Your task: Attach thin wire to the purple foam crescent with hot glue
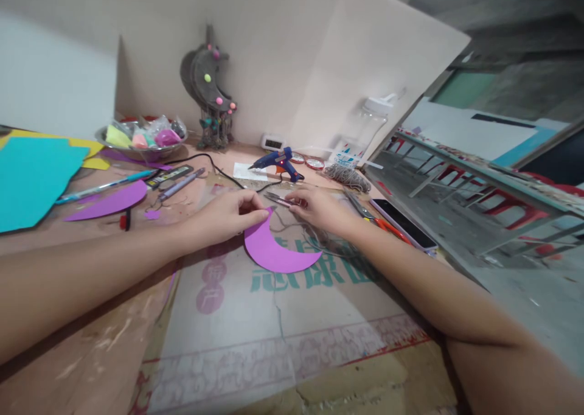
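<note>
My left hand (pixel 244 211) pinches the upper tip of a purple paper crescent (pixel 278 254) between thumb and fingers. The crescent's lower point reaches right, over the printed sheet on the table. My right hand (pixel 314 208) is closed at the end of a slim silver tool with two pointed tips (pixel 277 199), and I cannot tell whether it is tweezers or small snips. Its tips point left, just above the crescent's held end. Loose grey yarn (pixel 314 238) trails over the sheet below my right hand. A blue glue gun (pixel 276 161) stands just beyond both hands.
Orange-handled scissors (pixel 387 227) and a phone (pixel 404 223) lie at the right edge. Behind them are a yarn bundle (pixel 349 177) and a clear bottle (pixel 362 129). Left are purple paper (pixel 109 202), turquoise sheets (pixel 36 181) and a bowl (pixel 137 150). A grey moon ornament (pixel 207 80) stands behind.
</note>
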Tool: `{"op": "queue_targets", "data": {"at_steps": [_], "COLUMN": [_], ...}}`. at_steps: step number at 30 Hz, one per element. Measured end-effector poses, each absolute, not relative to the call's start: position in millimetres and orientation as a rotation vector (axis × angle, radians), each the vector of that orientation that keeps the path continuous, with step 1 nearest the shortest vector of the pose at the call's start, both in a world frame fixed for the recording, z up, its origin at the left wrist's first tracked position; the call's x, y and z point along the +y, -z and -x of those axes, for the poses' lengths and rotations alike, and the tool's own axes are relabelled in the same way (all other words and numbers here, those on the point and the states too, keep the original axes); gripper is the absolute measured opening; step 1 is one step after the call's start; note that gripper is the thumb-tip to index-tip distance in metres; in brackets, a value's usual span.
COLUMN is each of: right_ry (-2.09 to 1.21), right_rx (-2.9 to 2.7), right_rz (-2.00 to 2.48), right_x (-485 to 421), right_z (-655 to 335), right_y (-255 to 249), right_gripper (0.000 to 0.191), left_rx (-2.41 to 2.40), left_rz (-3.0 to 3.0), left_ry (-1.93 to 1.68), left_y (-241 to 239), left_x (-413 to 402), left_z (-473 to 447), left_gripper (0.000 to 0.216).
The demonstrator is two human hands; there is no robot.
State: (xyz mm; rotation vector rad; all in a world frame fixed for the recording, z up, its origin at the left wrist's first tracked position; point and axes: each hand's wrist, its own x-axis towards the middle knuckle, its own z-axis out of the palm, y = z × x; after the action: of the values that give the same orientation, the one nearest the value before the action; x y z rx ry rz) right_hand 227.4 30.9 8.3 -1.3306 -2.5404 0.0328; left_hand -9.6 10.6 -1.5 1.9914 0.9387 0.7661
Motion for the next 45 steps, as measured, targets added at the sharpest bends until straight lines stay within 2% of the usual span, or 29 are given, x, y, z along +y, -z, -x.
{"op": "queue_targets", "data": {"at_steps": [6, 13, 15, 19, 25, 45], "right_ry": [0.0, -0.15, -0.07, 0.227, 0.497, 0.642], "right_rx": [-2.407, -2.091, -2.088, -2.298, -2.415, -2.452], "right_rz": [1.489, 1.217, 1.193, 1.069, 0.95, 0.954], "right_x": [32, 28, 22, 14, 16, 16], "right_z": [-225, -225, -222, -221, -225, -223], "right_y": [-5, -7, -6, -7, -6, -3], "right_gripper": [0.02, 0.014, 0.016, 0.032, 0.028, 0.026], "left_rx": [0.958, 0.955, 0.951, 0.944, 0.959, 0.951], "left_rz": [-1.988, -1.929, -1.915, -1.889, -1.861, -1.845], "left_ry": [-0.772, -0.79, -0.806, -0.804, -0.785, -0.8], "left_y": [2, 5, 5, 6, 2, 3], "left_x": [11, 15, 15, 16, 14, 14], "left_z": [9, 11, 11, 11, 10, 10], "left_gripper": [0.02, 0.022, 0.022, 0.02, 0.02, 0.022]}}
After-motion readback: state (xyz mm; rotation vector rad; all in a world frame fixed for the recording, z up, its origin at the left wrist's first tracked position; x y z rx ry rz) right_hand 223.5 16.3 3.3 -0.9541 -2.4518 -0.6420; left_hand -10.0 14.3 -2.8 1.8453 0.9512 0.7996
